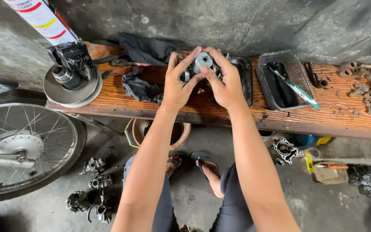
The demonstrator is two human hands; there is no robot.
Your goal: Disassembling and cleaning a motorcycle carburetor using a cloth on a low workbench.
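From up here I look down on a long orange wooden table (pixel 331 112) running left to right against a grey concrete wall, with a spoked motorcycle wheel (pixel 20 146) on the floor at the near left. On the table's left end sits a round clutch pulley assembly (pixel 70 81), with a white spray can (pixel 44 19) leaning behind it. Dark rags (pixel 140 88) lie just left of my hands. To the right is a black plastic tray (pixel 280 79) with a green-handled brush (pixel 299 91) across it, and rusty small parts (pixel 368 90) are scattered at the far right end. On the floor at near left lie several carburetor bodies (pixel 93 189).

Between my hands, held above the middle of the table, is the carburetor (pixel 202 64): a small grey metal body, its round cap facing up toward me, darker fittings showing at its sides. Its long axis appears to run away from me, though my fingers hide most of it.

My left hand (pixel 177 83) is closed around its left side, thumb pressed across the front. My right hand (pixel 226 83) is closed on the right side, fingers curled over the top. Both grips sit equally close, one on each side, with the piece centred between them.
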